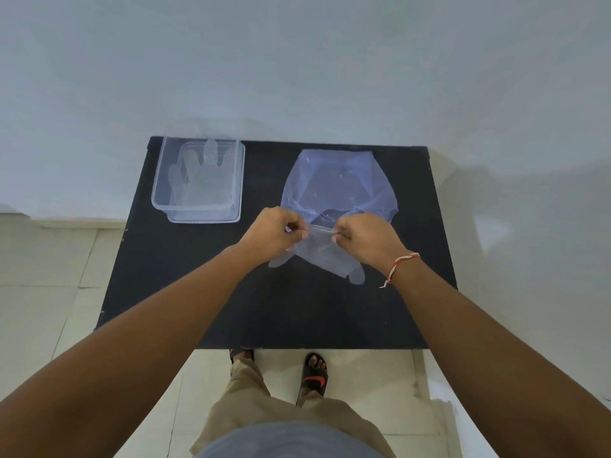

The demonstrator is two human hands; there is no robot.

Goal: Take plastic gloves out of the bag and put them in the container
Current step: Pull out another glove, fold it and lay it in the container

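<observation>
A thin clear plastic glove (319, 256) hangs over the black table, its fingers drooping toward me. My left hand (276, 232) pinches its cuff on the left and my right hand (365, 238) pinches it on the right, stretching the cuff between them. Just behind my hands lies the pale bluish plastic bag (337, 183), flat on the table with its mouth toward me. At the back left stands the clear rectangular container (158, 196). Clear gloves (201, 180) lie inside it, fingers pointing away.
The black table (205, 292) stands against a pale wall, with its front edge near my legs. Light floor tiles show on both sides and below. My sandalled feet (314, 375) are under the front edge.
</observation>
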